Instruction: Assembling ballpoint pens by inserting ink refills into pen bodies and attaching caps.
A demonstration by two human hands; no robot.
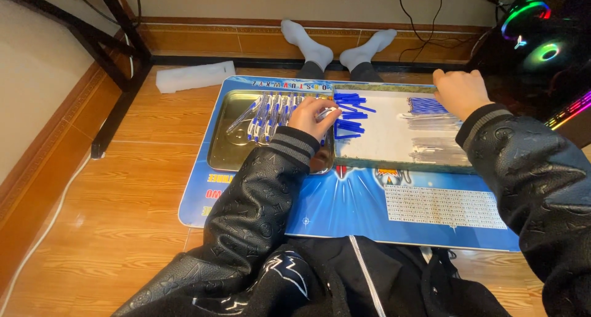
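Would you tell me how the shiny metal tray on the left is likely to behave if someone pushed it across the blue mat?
The metal tray looks thin and shallow, so probably light and stiff. Its polished base may slide easily on the smooth blue mat. The loose pens inside would likely roll and rattle.

Right sleeve (542, 194) cut off by frame edge, pen parts (428, 106) under hands indistinct

A metal tray (225, 146) of pens (271, 111) lay left of a flat tray (394, 138) on a mat (345, 206) on the floor (123, 188). Pen caps (349, 115) lay in the flat tray's left part, pen barrels (434, 149) at its right.
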